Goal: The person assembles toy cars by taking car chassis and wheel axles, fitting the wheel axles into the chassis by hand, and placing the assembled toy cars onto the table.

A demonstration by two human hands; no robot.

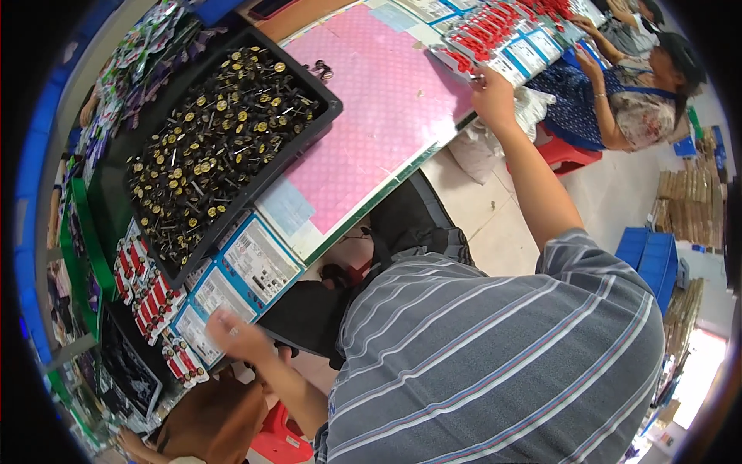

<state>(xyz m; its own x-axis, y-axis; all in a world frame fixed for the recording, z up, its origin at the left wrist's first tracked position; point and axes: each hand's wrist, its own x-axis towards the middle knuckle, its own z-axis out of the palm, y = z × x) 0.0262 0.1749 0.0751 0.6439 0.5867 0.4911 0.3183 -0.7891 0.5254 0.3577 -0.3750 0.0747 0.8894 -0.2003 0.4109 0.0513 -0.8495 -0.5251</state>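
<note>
My left hand [236,336] is blurred by motion above the blue-edged white printed cards [251,259] at the lower left. Its fingers are too smeared to show whether they hold anything. At the table's far right edge, my right hand [492,97] is closed, its fingertips at the near end of a row of red pieces in clear plastic packs [457,60]. What is pinched there is hidden. Left of centre stands a large black tray [328,116] heaped with small black-and-yellow parts with metal pins [220,131]. Small red-and-white packed pieces [158,305] lie beside the cards on the left.
A pink patterned sheet [379,93] covers the middle of the green-edged table. Co-workers sit at the right [641,100] and lower left [224,410]. White sacks [483,151] stand below the right edge, near a red stool [568,155]. Blue bins [649,259] are farther right.
</note>
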